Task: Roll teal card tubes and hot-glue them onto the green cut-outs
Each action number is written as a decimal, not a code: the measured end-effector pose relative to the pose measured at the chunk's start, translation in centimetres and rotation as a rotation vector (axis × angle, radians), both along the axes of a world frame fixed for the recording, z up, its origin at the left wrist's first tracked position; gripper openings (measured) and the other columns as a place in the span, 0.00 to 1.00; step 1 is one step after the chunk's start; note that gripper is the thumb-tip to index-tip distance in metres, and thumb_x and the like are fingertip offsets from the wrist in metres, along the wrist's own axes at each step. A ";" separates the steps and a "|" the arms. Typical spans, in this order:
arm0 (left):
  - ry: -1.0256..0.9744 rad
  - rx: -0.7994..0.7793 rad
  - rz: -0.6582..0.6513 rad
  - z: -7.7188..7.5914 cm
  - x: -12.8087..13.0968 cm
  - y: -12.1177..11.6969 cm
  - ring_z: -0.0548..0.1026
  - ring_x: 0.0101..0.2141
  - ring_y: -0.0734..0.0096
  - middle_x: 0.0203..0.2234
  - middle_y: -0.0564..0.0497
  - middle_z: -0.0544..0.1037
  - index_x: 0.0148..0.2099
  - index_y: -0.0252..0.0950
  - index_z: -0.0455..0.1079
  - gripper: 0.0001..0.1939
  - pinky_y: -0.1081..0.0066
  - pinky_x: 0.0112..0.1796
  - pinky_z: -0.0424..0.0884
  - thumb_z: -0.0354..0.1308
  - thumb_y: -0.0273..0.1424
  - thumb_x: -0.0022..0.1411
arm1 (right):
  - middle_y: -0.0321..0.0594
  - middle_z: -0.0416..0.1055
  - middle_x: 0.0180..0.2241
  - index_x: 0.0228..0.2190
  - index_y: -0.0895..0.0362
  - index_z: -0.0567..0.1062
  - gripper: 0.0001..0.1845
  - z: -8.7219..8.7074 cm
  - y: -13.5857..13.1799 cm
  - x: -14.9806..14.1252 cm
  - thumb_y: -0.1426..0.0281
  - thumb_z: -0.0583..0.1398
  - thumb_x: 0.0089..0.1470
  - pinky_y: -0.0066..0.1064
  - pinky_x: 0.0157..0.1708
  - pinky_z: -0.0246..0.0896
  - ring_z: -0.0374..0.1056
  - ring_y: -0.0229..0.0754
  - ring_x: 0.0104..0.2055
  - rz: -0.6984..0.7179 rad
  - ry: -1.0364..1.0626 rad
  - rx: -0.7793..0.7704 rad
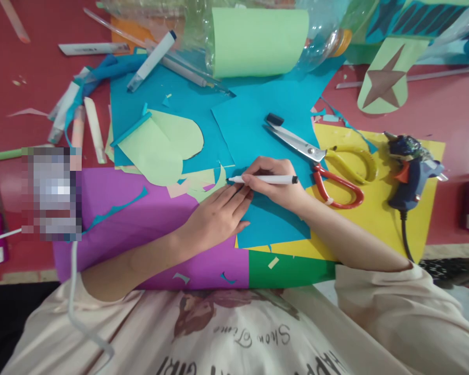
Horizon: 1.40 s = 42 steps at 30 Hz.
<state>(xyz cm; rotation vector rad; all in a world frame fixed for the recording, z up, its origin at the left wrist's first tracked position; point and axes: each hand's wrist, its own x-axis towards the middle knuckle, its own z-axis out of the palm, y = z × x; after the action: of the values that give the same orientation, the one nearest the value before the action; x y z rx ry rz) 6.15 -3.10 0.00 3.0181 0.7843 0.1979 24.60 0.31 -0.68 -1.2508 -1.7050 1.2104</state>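
My right hand (278, 183) grips a white marker (283, 179), its dark tip pointing left and close to the blue paper (279, 221). Lying flat, with fingers stretched out, my left hand (217, 216) presses on the paper just below the tip. Its fingertips reach under the right hand. Small light-green scraps (201, 182) lie beside the tip. A light-green paper heart (160, 148) rests up and to the left. To the right are scissors (316, 156) with one yellow and one red handle; a black marker cap (275, 119) sits at their blade tips.
A blue glue gun (410, 172) lies on yellow paper (398, 229) at the right. Plastic bottles, one wrapped in light-green paper (260, 41), line the back. Several markers are scattered at upper left. A blurred-out device (54, 192) with a cable lies by purple paper (109, 198).
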 end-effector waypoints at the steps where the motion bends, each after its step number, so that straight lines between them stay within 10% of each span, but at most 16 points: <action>1: 0.001 0.003 -0.001 0.0 0.0 0.0 0.72 0.53 0.53 0.51 0.34 0.74 0.58 0.19 0.63 0.27 0.60 0.53 0.70 0.47 0.38 0.68 | 0.35 0.70 0.20 0.25 0.58 0.73 0.13 0.0 0.0 0.0 0.62 0.60 0.54 0.26 0.22 0.52 0.61 0.33 0.22 0.003 -0.003 -0.007; 42: 0.027 -0.056 -0.006 0.3 -0.1 0.1 0.68 0.57 0.54 0.57 0.34 0.69 0.59 0.21 0.63 0.25 0.60 0.55 0.68 0.48 0.36 0.68 | 0.31 0.62 0.16 0.20 0.56 0.65 0.11 0.4 0.0 0.0 0.68 0.58 0.51 0.27 0.20 0.49 0.55 0.31 0.18 -0.260 0.035 0.018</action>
<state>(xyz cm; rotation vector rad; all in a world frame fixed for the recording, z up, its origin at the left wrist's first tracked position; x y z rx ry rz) 6.10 -2.96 0.25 2.9767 0.7687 0.1335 24.64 0.28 -0.30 -1.3833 -1.4720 1.0536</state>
